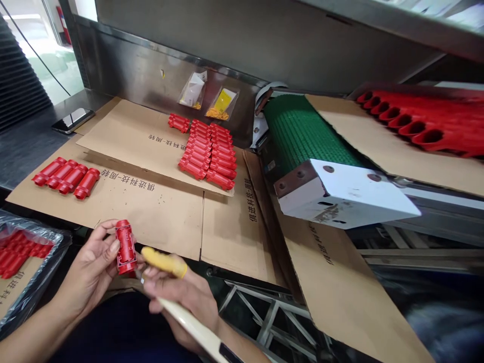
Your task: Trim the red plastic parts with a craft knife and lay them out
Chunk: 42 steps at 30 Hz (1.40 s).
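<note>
My left hand (96, 267) is closed around a red plastic tube (125, 247) with printed line markings, held upright and slightly tilted above the front edge of the cardboard. In my right hand (185, 292) is a tool with a long cream handle (189, 322), dark at its far end. Its short metal tip is near the tube's lower end; I cannot tell whether they touch. A yellow finger cover (163, 261) is on the right index finger. Several similar red tubes (68, 176) lie in a row on the cardboard (166, 217) to the left.
More red tubes (207, 151) lie in rows on a raised cardboard sheet (124, 126). Two small plastic bags (223, 103) lean at the back wall. A green conveyor belt (313, 131) stands right, a lined bin (56, 247) left, a phone (73, 120) at back left.
</note>
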Motion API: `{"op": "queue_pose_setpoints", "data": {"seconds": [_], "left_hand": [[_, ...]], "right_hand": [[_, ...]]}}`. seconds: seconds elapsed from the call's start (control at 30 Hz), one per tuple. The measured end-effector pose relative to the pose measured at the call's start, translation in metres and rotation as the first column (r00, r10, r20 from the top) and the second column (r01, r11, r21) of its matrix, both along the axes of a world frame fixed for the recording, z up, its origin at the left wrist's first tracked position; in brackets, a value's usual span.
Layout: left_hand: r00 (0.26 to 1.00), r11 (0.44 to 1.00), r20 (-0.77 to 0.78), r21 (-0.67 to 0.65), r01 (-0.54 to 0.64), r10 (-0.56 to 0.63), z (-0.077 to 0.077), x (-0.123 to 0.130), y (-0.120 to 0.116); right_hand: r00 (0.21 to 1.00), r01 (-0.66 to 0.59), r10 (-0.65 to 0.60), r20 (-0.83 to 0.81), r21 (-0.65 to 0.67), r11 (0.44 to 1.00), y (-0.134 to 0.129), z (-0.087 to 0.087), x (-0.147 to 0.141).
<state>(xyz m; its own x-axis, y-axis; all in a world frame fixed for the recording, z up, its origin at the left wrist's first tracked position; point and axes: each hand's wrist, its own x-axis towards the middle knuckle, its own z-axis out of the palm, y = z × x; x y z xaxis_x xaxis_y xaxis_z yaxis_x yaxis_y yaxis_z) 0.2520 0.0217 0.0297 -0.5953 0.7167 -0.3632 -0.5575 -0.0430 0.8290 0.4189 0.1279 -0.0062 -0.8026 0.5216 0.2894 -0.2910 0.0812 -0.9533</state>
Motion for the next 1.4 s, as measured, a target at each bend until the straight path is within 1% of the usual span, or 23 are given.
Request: {"op": "queue_pose_setpoints", "data": {"seconds": [0.03,0.07,0.13,0.17,0.2,0.3,0.53,0.67,0.83,1.03,1.17,1.23,1.27,1.3,1.33,1.4], "left_hand": [[0.997,0.999,-0.075,0.027,-0.033,0.035,-0.001,0.000,-0.001],[0.987,0.997,-0.146,0.053,-0.058,0.065,-0.002,-0.001,-0.003],[0.963,0.995,-0.257,0.070,-0.064,0.080,-0.004,-0.003,-0.006],[0.951,0.996,-0.300,0.068,-0.053,0.071,-0.005,-0.004,-0.008],[0.942,0.998,-0.332,0.061,-0.035,0.053,-0.007,-0.005,-0.009],[0.927,0.999,-0.374,0.047,0.003,0.015,-0.011,-0.006,-0.013],[0.927,0.997,-0.375,0.066,0.029,-0.002,-0.015,-0.008,-0.017],[0.927,0.998,-0.374,0.047,0.032,-0.012,-0.018,-0.009,-0.019],[0.936,0.997,-0.351,0.068,0.023,0.002,-0.014,-0.005,-0.017],[0.935,0.997,-0.352,0.079,-0.018,0.045,-0.006,0.000,-0.011],[0.931,0.996,-0.356,0.066,-0.060,0.079,-0.007,0.001,-0.012],[0.927,0.996,-0.364,0.059,-0.073,0.089,-0.009,0.001,-0.012],[0.927,0.995,-0.364,0.057,-0.078,0.094,-0.010,0.001,-0.012],[0.928,0.995,-0.359,0.057,-0.084,0.099,-0.011,0.000,-0.011],[0.931,0.994,-0.349,0.056,-0.091,0.105,-0.011,0.000,-0.009],[0.945,0.995,-0.313,0.046,-0.087,0.097,-0.010,-0.002,-0.006]], "right_hand": [[0.996,0.075,-0.071,-0.059,0.063,0.995,0.000,-0.004,-0.002],[0.982,0.151,-0.132,-0.133,0.139,0.979,0.001,-0.007,-0.004],[0.943,0.284,-0.218,-0.250,0.269,0.921,0.003,-0.009,-0.008],[0.932,0.317,-0.232,-0.280,0.313,0.895,0.004,-0.009,-0.010],[0.930,0.322,-0.228,-0.288,0.339,0.884,0.004,-0.009,-0.011],[0.933,0.325,-0.230,-0.278,0.375,0.868,0.003,-0.007,-0.012],[0.931,0.327,-0.224,-0.290,0.381,0.865,0.003,-0.007,-0.013],[0.937,0.310,-0.219,-0.271,0.363,0.879,0.001,-0.010,-0.010],[0.938,0.320,-0.248,-0.244,0.327,0.889,-0.004,-0.011,-0.007],[0.953,0.283,-0.232,-0.196,0.298,0.911,-0.005,-0.008,-0.003],[0.959,0.266,-0.225,-0.175,0.272,0.925,-0.004,-0.011,-0.004],[0.960,0.252,-0.202,-0.195,0.280,0.926,0.001,-0.012,-0.005],[0.958,0.249,-0.185,-0.217,0.320,0.914,0.004,-0.011,-0.006],[0.958,0.245,-0.160,-0.237,0.390,0.888,0.008,-0.011,-0.006],[0.960,0.240,-0.134,-0.245,0.480,0.844,0.012,-0.009,-0.006],[0.973,0.208,-0.086,-0.216,0.646,0.734,0.019,-0.006,-0.005]]}}
